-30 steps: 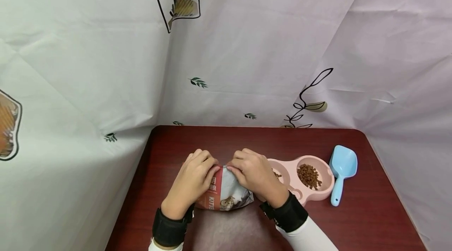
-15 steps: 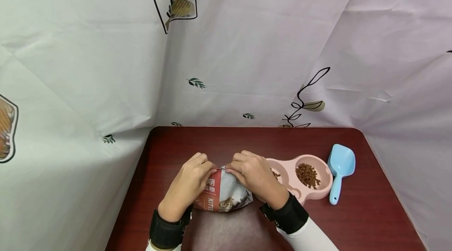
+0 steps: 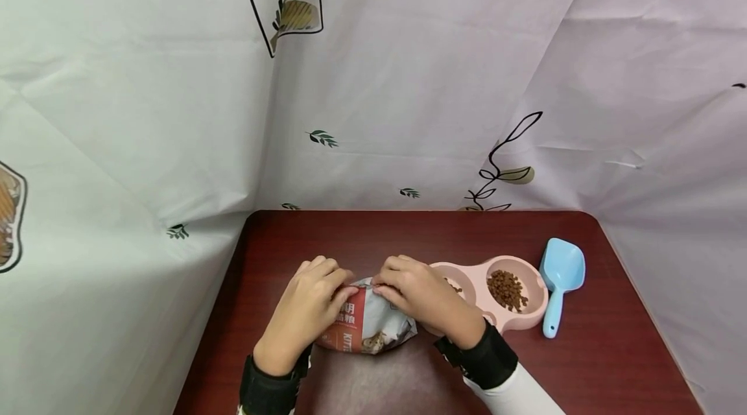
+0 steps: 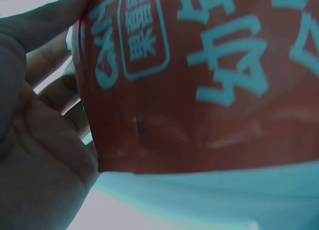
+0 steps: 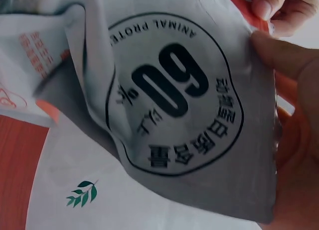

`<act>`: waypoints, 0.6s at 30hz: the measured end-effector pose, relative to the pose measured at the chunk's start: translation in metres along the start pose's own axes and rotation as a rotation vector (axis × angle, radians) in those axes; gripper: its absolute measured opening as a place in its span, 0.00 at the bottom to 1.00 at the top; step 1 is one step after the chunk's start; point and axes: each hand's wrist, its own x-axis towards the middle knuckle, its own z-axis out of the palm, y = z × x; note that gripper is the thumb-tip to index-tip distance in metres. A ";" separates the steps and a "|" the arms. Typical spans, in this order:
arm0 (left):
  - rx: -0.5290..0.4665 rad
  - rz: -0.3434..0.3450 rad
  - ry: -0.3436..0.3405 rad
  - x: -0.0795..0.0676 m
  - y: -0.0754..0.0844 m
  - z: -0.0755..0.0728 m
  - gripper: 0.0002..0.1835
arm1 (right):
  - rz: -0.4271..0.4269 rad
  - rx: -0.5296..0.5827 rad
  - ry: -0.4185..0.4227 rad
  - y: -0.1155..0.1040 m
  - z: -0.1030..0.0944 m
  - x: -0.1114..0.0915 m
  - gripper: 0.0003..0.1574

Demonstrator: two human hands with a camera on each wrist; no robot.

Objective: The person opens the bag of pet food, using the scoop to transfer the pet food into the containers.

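Note:
A red and grey bag of cat food (image 3: pixel 384 319), printed with a kitten, stands in front of me on the table. Its top edge is pinched by my left hand (image 3: pixel 308 311) on the red side, thumb toward me. On the grey side, my right hand (image 3: pixel 421 292) pinches the same edge a short way off. The left wrist view shows the red panel (image 4: pixel 164 120) with pale lettering beside the palm. In the right wrist view, a grey panel (image 5: pixel 199 197) marked 60 bends below the right thumb, and the left fingertips (image 5: pixel 266 8) show close by.
To the right of the bag lies a pink double bowl (image 3: pixel 480 280) with brown kibble (image 3: pixel 506 290) in it; my right forearm partly covers it. Beyond it rests a light blue scoop (image 3: pixel 563 269). A white patterned cloth (image 3: pixel 408 110) hangs behind the dark red table (image 3: pixel 327 230).
Both hands have come slightly lower along with the bag's top edge. More lettering on the red panel now shows beside the left thumb. The whole head view has shifted a little.

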 end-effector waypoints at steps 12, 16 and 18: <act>-0.123 -0.061 0.078 -0.015 -0.010 -0.010 0.14 | 0.085 0.165 -0.059 0.018 -0.029 -0.040 0.09; -0.220 -0.129 0.154 -0.025 -0.019 -0.010 0.06 | 0.207 0.183 -0.029 0.033 -0.039 -0.070 0.11; -0.274 -0.179 0.182 -0.030 -0.024 -0.009 0.06 | 0.261 0.167 -0.006 0.041 -0.043 -0.087 0.13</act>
